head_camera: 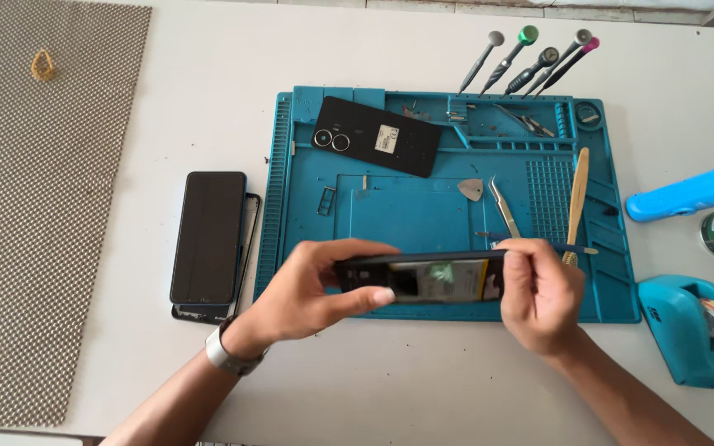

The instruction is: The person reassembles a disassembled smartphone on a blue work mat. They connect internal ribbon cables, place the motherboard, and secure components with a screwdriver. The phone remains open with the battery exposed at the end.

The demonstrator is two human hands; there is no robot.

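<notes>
An opened black phone body (431, 278), its yellowish battery and inner parts showing, is held edge-up over the front of a teal repair mat (307, 215). My left hand (311, 289) grips its left end, thumb on the near side. My right hand (539, 293) grips its right end and also holds a thin blue-handled tool (568, 247) that points right. A black back cover with two camera rings (376, 135) lies at the mat's back left.
On the mat lie tweezers (504, 208), a grey pick (471, 189), a small tray frame (326, 201) and a bamboo brush (576, 196). Several screwdrivers (530, 59) lie behind it. A dark phone (208, 235) rests left, a woven mat (43, 206) far left, a tape dispenser (696, 330) right.
</notes>
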